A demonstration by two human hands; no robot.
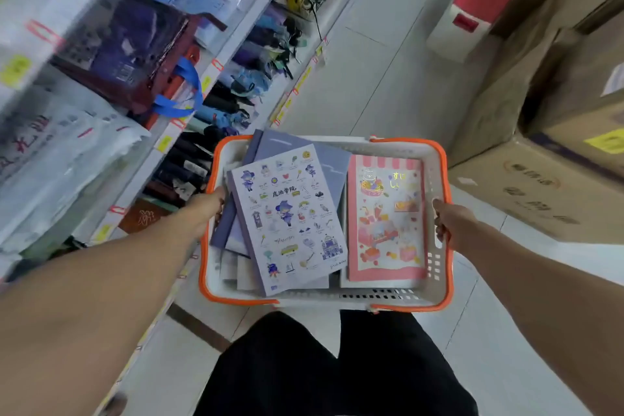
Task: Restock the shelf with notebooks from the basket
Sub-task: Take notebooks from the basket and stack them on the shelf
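Between the two hands hangs the basket [442,179], white with an orange rim, carried level above the floor in front of the person's dark trousers. Left hand [206,209] grips the left rim, its fingers [218,194] curled over the edge and mostly hidden inside; right hand [449,219] grips the right rim the same way, its fingers [439,209] hooked over the orange band. Holding both short sides at once likely keeps the load flat so the loose stacks do not slide. Just inside the left fingers lies a purple notebook [290,219] printed with small cartoon figures, tilted atop several plain lilac ones; just inside the right fingers lies a pink notebook [388,219], flat and squared to the basket wall. Beyond the left hand, and well apart from it, runs the shelf [216,67], its tiers holding folded umbrellas [223,105], bags and packaged goods, with yellow price tags along the edges. Beyond the right hand stand cardboard boxes [540,186] on the floor. No notebook has left the basket, so restocking looks not yet begun; which shelf space is meant for notebooks I cannot tell.
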